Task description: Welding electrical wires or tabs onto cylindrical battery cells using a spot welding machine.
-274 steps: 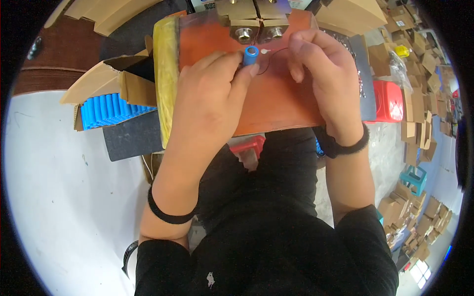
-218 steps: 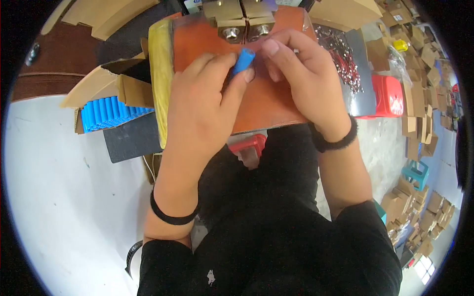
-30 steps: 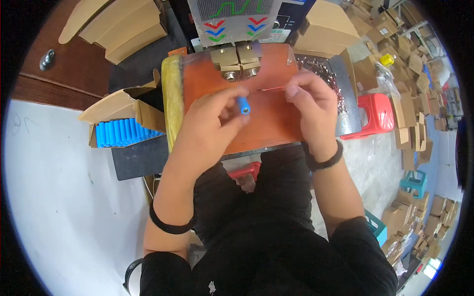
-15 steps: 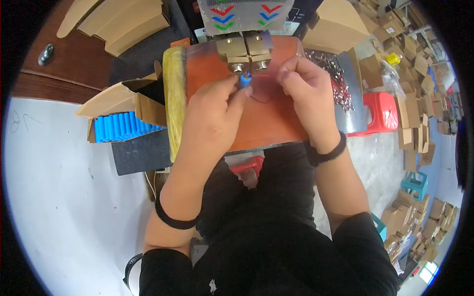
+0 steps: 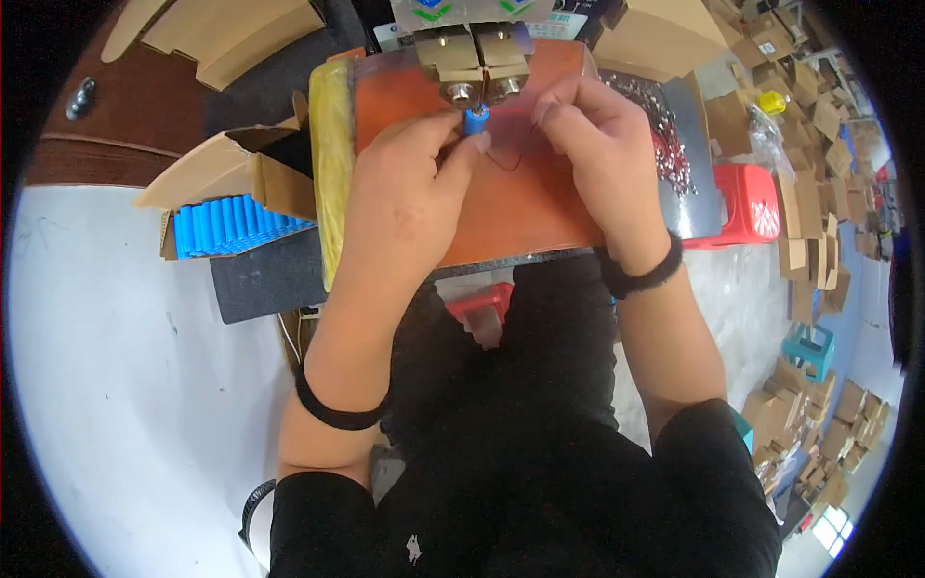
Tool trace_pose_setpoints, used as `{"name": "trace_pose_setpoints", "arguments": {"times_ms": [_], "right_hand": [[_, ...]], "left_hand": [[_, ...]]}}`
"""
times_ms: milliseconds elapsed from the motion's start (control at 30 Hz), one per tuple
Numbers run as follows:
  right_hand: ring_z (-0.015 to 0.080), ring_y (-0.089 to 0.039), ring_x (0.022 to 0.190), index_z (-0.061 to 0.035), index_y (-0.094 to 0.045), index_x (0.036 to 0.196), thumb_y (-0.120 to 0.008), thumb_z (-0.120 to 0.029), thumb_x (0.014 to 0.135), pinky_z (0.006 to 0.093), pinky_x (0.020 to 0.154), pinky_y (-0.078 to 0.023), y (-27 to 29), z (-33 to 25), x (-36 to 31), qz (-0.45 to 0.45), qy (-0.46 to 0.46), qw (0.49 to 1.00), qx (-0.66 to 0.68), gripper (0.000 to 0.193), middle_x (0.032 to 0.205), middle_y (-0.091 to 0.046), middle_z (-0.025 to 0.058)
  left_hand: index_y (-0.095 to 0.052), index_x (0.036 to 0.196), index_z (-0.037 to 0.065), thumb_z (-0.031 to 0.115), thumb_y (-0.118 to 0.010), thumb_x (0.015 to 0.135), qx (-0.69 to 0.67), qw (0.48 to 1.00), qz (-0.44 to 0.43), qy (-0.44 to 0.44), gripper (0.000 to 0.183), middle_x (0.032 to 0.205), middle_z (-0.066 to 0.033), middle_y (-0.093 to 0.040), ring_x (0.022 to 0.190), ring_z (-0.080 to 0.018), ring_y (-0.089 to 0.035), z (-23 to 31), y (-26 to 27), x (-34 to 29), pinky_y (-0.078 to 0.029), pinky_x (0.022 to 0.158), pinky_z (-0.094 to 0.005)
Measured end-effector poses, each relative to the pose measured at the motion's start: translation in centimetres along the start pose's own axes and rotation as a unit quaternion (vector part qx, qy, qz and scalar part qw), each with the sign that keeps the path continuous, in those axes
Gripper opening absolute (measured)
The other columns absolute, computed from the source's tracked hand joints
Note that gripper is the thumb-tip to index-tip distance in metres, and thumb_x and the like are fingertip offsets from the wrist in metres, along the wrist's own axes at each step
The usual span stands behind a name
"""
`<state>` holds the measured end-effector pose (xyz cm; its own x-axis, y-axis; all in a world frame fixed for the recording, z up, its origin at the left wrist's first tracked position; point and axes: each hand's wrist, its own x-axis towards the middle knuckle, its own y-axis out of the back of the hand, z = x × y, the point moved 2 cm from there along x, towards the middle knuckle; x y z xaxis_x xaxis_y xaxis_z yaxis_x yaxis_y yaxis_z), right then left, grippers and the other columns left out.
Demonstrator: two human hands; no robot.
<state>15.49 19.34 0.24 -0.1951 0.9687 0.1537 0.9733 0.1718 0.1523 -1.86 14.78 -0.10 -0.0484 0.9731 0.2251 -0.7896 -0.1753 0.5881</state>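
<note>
Beneath the brass machine head (image 5: 479,60), left hand (image 5: 405,197) pinches the blue cell (image 5: 475,122) mid-body — light, rigid, slick; right hand (image 5: 602,144) pinches a thin wire (image 5: 503,159).

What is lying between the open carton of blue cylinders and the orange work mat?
In the head view, a yellow sponge strip stands along the orange mat's left edge, beside the carton.

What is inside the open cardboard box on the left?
The cardboard box holds a row of blue cylinders lying side by side. Its flaps cover whatever lies deeper inside.
</note>
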Motion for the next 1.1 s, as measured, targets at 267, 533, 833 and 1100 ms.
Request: {"name": "trace_pose_setpoints", "arguments": {"times_ms": [267, 533, 833, 1100], "right_hand": [[0.0062, -0.049, 0.074, -0.0002, -0.06, 0.084, -0.059, -0.01, 0.088, 0.0229, 0.066, -0.04, 2.3, -1.2, -2.9, -0.013, -0.008, 1.0, 0.027, 0.011, 0.078, -0.056, -0.0027], [0.0086, -0.042, 0.069, -0.0057, -0.052, 0.075, -0.05, -0.008, 0.084, 0.0239, 0.063, -0.033, 16.7, -0.3, -12.7, 0.109, -0.076, 0.982, -0.137, 0.009, 0.073, -0.046, -0.0018], [0.0311, -0.067, 0.072, 0.0033, -0.065, 0.089, -0.062, -0.016, 0.083, 0.0385, 0.068, -0.051, 20.5, 19.5, -20.1, 0.081, -0.237, 0.923, -0.293, 0.021, 0.078, -0.068, 0.0192], [0.0375, -0.067, 0.082, 0.0025, -0.063, 0.1, -0.064, -0.021, 0.084, 0.0437, 0.079, -0.052, 25.7, 27.2, -24.8, 0.132, -0.248, 0.871, -0.404, 0.029, 0.087, -0.067, 0.0226]], "left_hand": [[-0.069, 0.101, 0.0, 0.013, -0.077, 0.08, -0.017, 0.995, 0.002, -0.094, 0.026, 0.088, -0.0101, -0.064, 0.079, -0.0204, -0.061, 1.1, 2.6, -2.9, -0.049, 0.073, -0.028], [-0.07, 0.091, 0.007, 0.017, -0.078, 0.077, 0.392, 0.912, 0.08, -0.087, 0.019, 0.094, -0.0094, -0.064, 0.086, -0.0254, -0.06, -3.5, 13.8, -5.9, -0.046, 0.075, -0.0374], [-0.073, 0.097, 0.013, 0.021, -0.075, 0.072, 0.533, 0.831, -0.118, -0.107, 0.026, 0.111, -0.0062, -0.061, 0.109, -0.0246, -0.053, -8.8, 13.1, -5.2, -0.036, 0.093, -0.0448], [-0.069, 0.102, 0.011, 0.014, -0.071, 0.077, 0.46, 0.872, -0.032, -0.162, 0.025, 0.1, -0.0073, -0.067, 0.096, -0.0254, -0.06, -7.0, 14.5, -5.1, -0.037, 0.092, -0.0458]]}}
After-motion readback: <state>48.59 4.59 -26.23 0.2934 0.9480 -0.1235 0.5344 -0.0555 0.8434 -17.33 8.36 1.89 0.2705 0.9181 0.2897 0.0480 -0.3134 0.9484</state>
